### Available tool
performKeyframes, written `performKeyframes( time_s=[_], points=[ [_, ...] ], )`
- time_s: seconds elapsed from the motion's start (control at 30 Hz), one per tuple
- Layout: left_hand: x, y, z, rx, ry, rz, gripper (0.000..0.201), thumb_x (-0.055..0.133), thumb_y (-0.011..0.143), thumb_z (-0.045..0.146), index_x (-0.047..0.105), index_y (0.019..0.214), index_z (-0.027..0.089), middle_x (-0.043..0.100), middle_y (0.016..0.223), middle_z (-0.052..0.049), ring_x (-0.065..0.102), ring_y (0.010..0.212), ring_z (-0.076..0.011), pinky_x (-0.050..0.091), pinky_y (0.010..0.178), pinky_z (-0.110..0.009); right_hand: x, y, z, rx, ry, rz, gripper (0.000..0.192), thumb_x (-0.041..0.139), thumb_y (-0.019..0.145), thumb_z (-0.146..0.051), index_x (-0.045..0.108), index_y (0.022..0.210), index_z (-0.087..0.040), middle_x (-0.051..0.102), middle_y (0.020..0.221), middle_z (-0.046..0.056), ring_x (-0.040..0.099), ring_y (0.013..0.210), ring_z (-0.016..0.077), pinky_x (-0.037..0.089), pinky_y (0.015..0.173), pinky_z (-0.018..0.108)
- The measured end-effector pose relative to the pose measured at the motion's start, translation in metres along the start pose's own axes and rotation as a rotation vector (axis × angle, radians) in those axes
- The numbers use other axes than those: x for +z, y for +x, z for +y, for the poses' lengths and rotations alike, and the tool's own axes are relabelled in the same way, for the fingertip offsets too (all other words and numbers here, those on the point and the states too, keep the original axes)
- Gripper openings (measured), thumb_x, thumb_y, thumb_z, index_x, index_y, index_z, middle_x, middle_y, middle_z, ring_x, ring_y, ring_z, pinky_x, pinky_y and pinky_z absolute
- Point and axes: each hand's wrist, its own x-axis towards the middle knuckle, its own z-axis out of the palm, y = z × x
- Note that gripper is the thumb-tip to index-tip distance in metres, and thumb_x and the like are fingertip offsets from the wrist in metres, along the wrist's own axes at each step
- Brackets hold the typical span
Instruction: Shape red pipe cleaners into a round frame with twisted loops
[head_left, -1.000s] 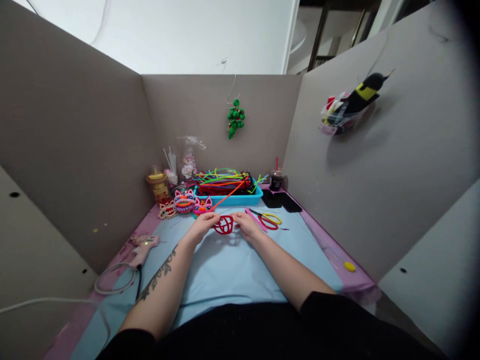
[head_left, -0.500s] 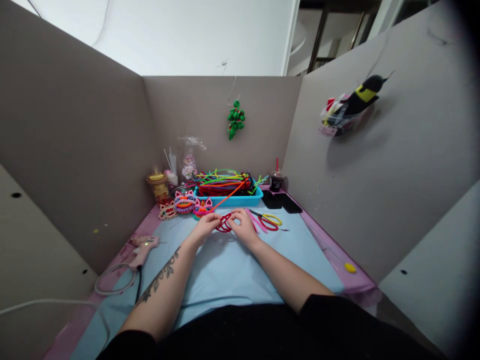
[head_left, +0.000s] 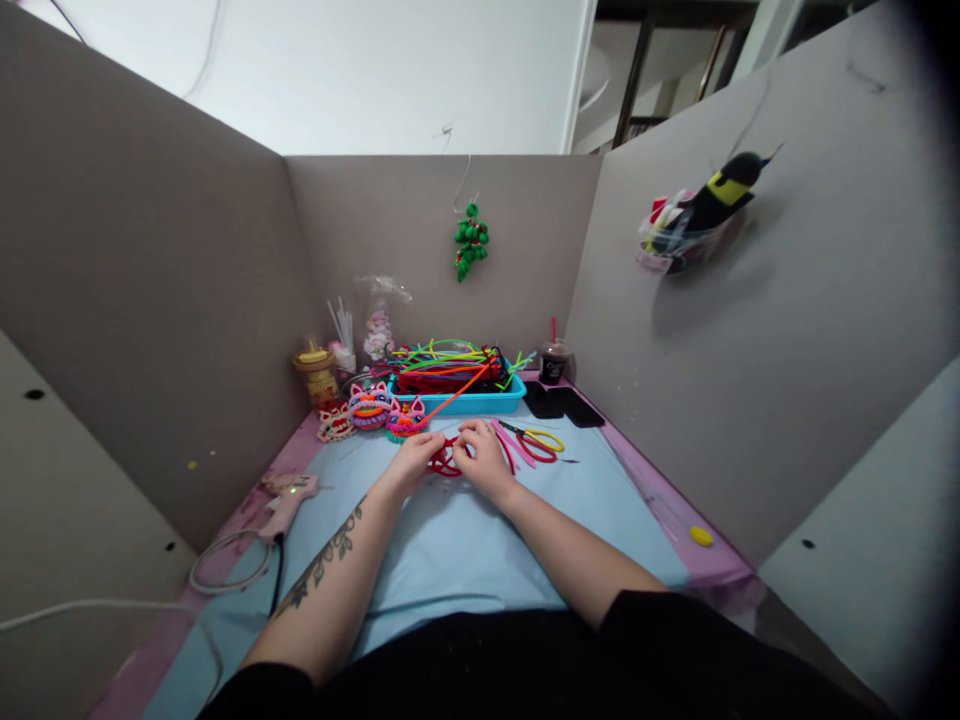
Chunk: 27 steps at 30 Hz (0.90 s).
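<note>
Beyond the two hands, a blue tray (head_left: pixel 457 404) heaped with coloured stems blocks the way to the back; one orange stem (head_left: pixel 457 391) slants out toward the left hand (head_left: pixel 412 464). Three cat-eared figures (head_left: pixel 369 408) crowd just beyond that hand. Near the right hand (head_left: pixel 484 462) lie pink strips (head_left: pixel 525 455) and a tool with red and yellow handles (head_left: pixel 523 434). Both hands pinch a red openwork piece (head_left: pixel 444 464) between them, above the table (fingers cover much of it, so its shape escapes me). Sleeves crop the upper arms. Pale blue cloth (head_left: pixel 472 560) covers the table, creased near the person, inside grey partitions (head_left: pixel 525 240).
</note>
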Motion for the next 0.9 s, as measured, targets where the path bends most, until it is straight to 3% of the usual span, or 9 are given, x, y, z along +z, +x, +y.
performKeyframes(
  time_s=[0.23, 0.37, 0.5, 0.6, 0.73, 0.8, 0.9],
  points=[
    [-0.008, 0.009, -0.003, -0.052, -0.171, -0.020, 0.023, 0.069, 0.063, 0.030, 0.054, 0.062, 0.012, 0.049, 0.053, 0.002, 0.047, 0.050, -0.0089, 0.045, 0.054, -0.025, -0.002, 0.001, -0.002, -0.020, 0.096, 0.034, 0.007, 0.053, 0.075, -0.021, 0.060, 0.076, -0.020, 0.052, 0.093, 0.006, 0.048, 0.097, 0.0210, 0.037, 0.088, 0.037],
    [-0.017, 0.008, 0.009, -0.152, -0.459, -0.072, 0.019, 0.058, 0.075, 0.026, 0.051, 0.063, 0.014, 0.049, 0.055, 0.001, 0.051, 0.053, -0.0101, 0.051, 0.067, -0.036, -0.006, 0.007, 0.009, 0.144, 0.245, 0.141, 0.020, 0.047, 0.080, -0.028, 0.058, 0.094, -0.019, 0.054, 0.098, 0.008, 0.049, 0.095, 0.0198, 0.041, 0.082, 0.034],
    [-0.023, 0.007, 0.016, -0.089, -0.636, -0.099, 0.014, 0.047, 0.082, 0.019, 0.052, 0.070, 0.014, 0.052, 0.061, 0.001, 0.053, 0.058, -0.0105, 0.049, 0.079, -0.044, -0.004, 0.011, 0.020, 0.301, 0.422, 0.025, 0.027, 0.047, 0.078, -0.033, 0.060, 0.096, -0.018, 0.059, 0.095, 0.006, 0.053, 0.090, 0.0186, 0.043, 0.076, 0.031],
    [-0.025, 0.008, 0.013, -0.075, -0.639, -0.092, 0.011, 0.045, 0.082, 0.018, 0.055, 0.078, 0.015, 0.054, 0.064, 0.000, 0.054, 0.060, -0.0117, 0.047, 0.082, -0.046, 0.001, 0.011, 0.020, 0.339, 0.579, -0.090, 0.028, 0.050, 0.076, -0.035, 0.062, 0.095, -0.019, 0.062, 0.086, 0.004, 0.054, 0.081, 0.0169, 0.043, 0.069, 0.029],
    [-0.023, 0.010, 0.009, -0.084, -0.591, -0.112, 0.012, 0.046, 0.081, 0.017, 0.058, 0.084, 0.014, 0.060, 0.071, -0.004, 0.058, 0.067, -0.0145, 0.048, 0.081, -0.044, 0.005, 0.010, 0.017, 0.343, 0.726, -0.145, 0.023, 0.054, 0.073, -0.036, 0.062, 0.084, -0.017, 0.063, 0.077, 0.003, 0.054, 0.072, 0.0156, 0.043, 0.065, 0.027],
    [-0.021, 0.010, 0.008, -0.087, -0.589, -0.115, 0.013, 0.046, 0.082, 0.017, 0.058, 0.084, 0.014, 0.061, 0.074, -0.005, 0.059, 0.070, -0.0149, 0.049, 0.080, -0.041, 0.005, 0.010, 0.018, 0.344, 0.720, -0.124, 0.021, 0.054, 0.073, -0.034, 0.060, 0.084, -0.017, 0.063, 0.079, 0.003, 0.054, 0.074, 0.0161, 0.043, 0.066, 0.028],
    [-0.020, 0.011, 0.008, -0.083, -0.612, -0.099, 0.013, 0.046, 0.082, 0.017, 0.057, 0.077, 0.013, 0.058, 0.066, -0.003, 0.057, 0.062, -0.0119, 0.051, 0.074, -0.035, 0.003, 0.009, 0.020, 0.312, 0.572, 0.014, 0.025, 0.054, 0.072, -0.029, 0.056, 0.095, -0.019, 0.060, 0.093, 0.005, 0.054, 0.085, 0.0176, 0.043, 0.071, 0.029]
  ],
)
